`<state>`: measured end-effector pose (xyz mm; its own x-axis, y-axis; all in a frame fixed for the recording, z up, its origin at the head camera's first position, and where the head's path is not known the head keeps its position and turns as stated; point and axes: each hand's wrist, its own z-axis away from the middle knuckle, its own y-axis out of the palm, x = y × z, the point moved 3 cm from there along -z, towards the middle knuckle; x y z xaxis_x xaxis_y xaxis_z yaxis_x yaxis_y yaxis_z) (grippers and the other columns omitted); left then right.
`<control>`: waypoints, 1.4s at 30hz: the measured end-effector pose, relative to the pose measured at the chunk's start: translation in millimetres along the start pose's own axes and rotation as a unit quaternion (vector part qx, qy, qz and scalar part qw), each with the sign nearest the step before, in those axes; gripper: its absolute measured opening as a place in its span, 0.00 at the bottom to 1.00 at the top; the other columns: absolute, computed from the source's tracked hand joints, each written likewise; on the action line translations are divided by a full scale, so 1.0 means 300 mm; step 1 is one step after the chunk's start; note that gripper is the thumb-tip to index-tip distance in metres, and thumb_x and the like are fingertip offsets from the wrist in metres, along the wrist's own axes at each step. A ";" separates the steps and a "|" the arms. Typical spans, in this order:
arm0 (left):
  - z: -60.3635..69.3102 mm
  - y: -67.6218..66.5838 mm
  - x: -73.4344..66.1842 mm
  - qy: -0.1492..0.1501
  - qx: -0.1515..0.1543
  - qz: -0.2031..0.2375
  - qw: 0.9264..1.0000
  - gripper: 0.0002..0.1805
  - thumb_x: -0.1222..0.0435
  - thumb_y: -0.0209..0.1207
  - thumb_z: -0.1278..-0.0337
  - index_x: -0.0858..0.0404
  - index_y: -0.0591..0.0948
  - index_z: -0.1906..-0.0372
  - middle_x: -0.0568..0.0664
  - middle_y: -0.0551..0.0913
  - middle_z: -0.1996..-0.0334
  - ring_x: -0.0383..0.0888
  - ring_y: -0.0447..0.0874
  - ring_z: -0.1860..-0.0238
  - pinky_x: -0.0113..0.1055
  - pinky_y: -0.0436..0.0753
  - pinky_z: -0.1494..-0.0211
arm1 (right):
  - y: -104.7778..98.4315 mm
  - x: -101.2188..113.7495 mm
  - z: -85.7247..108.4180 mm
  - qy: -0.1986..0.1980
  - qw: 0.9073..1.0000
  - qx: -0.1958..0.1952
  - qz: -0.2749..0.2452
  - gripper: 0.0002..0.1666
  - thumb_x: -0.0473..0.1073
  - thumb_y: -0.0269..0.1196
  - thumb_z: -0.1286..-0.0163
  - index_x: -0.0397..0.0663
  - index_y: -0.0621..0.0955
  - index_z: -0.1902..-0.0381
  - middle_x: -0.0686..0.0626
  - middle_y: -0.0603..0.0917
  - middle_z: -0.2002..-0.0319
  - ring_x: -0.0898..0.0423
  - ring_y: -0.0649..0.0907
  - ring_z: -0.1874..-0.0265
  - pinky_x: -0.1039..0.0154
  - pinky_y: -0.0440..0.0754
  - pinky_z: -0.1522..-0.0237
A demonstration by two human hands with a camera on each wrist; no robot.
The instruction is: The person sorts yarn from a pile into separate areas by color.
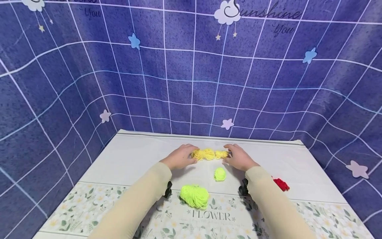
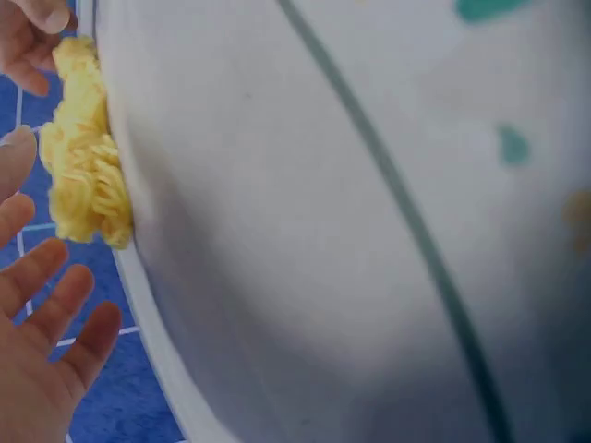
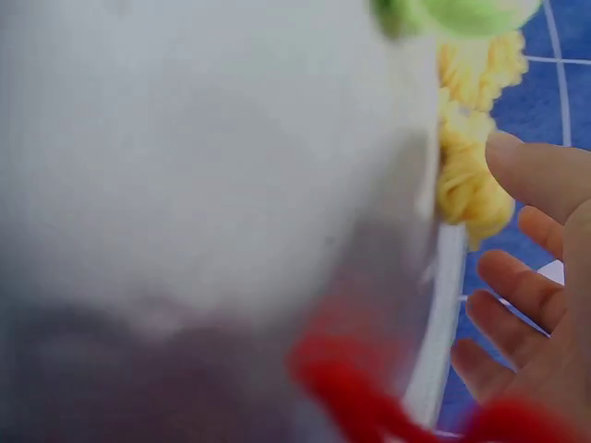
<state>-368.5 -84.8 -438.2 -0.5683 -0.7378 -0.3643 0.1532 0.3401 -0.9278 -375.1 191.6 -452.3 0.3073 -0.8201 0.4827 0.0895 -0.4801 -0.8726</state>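
Judged step: lining up the larger yellow yarn bundle (image 1: 204, 154) and smaller yellow yarn bundle (image 1: 221, 154), end to end near the far edge of the white tablecloth (image 1: 134, 159), smaller at 3 o'clock of larger. To do it well: cup the 2 outer ends, nudge inward gently and evenly, no pinching of loose loops, straighten along the 9-to-3 line, then part sideways, fingertips clear of strands so as not to drag any out. Mind the green yarn ball (image 1: 220, 174), near at 5 o'clock of the pair; lime yarn skein (image 1: 194, 196) farther off at 7, red yarn (image 1: 281, 184) well apart at 4, just outside the right sleeve (image 1: 274, 202). Pose: left hand (image 1: 182, 156) at 9 o'clock of the pair, right hand (image 1: 238, 157) at 3, facing each other, thumbs nearer 6, fingers nearer 12. Left sleeve (image 1: 137, 199) aimed at about 1 o'clock, right at about 11. Left hand loose, fingers spread and lightly bent, nothing grasped; right hand likewise slack, fingers apart, thumb overlapping yellow yarn in the right wrist view, no grasp; actual contact at either end hard to tell
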 end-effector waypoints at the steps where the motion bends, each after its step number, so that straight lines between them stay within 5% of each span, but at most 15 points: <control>1: 0.007 -0.003 -0.002 0.002 0.000 0.001 1.000 0.33 0.53 0.62 0.31 0.57 0.70 0.26 0.49 0.72 0.31 0.51 0.66 0.29 0.47 0.63 0.25 | -0.004 0.002 0.003 -0.005 1.000 -0.008 -0.005 0.39 0.47 0.69 0.34 0.43 0.71 0.29 0.38 0.76 0.41 0.40 0.76 0.40 0.40 0.71 0.35; 12: 0.091 -0.038 -0.053 0.046 0.007 -0.016 0.999 0.36 0.48 0.62 0.33 0.55 0.68 0.25 0.47 0.69 0.28 0.49 0.62 0.27 0.47 0.63 0.25 | -0.052 0.076 0.077 -0.063 0.996 -0.049 -0.050 0.32 0.44 0.67 0.32 0.43 0.75 0.32 0.39 0.77 0.40 0.40 0.76 0.39 0.41 0.70 0.34; 21: 0.181 -0.038 -0.080 0.063 0.048 0.013 0.997 0.36 0.47 0.63 0.34 0.53 0.69 0.25 0.45 0.69 0.28 0.47 0.62 0.26 0.48 0.61 0.24 | -0.042 0.129 0.151 -0.101 0.994 -0.019 -0.044 0.30 0.46 0.67 0.31 0.43 0.76 0.34 0.44 0.78 0.40 0.45 0.76 0.38 0.43 0.71 0.34; 29: 0.245 -0.012 -0.096 0.074 0.089 0.032 0.993 0.35 0.45 0.63 0.34 0.53 0.71 0.27 0.42 0.72 0.32 0.44 0.66 0.29 0.46 0.66 0.27 | -0.018 0.137 0.199 -0.088 0.995 0.025 -0.050 0.33 0.49 0.68 0.32 0.46 0.75 0.32 0.49 0.77 0.38 0.48 0.76 0.37 0.45 0.71 0.34; 35: 0.276 0.000 -0.136 0.089 0.120 0.025 0.988 0.38 0.41 0.64 0.39 0.51 0.71 0.27 0.40 0.73 0.33 0.42 0.68 0.31 0.44 0.67 0.28 | 0.014 0.131 0.217 -0.088 0.994 0.049 -0.040 0.35 0.49 0.70 0.34 0.47 0.75 0.31 0.47 0.78 0.40 0.49 0.78 0.42 0.46 0.74 0.38; 42: 0.291 0.041 -0.167 0.127 0.136 0.005 0.982 0.38 0.48 0.69 0.44 0.52 0.74 0.29 0.39 0.77 0.38 0.38 0.73 0.36 0.37 0.71 0.31 | 0.058 0.125 0.214 -0.082 0.994 0.073 -0.009 0.36 0.47 0.72 0.36 0.45 0.76 0.32 0.49 0.79 0.44 0.52 0.78 0.48 0.48 0.76 0.41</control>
<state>-267.6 -94.6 -438.3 -0.7441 -0.5534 -0.3741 0.3513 0.1522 -0.9238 -301.1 172.5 -454.2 0.4528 -0.7442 0.4911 0.2290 -0.4353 -0.8707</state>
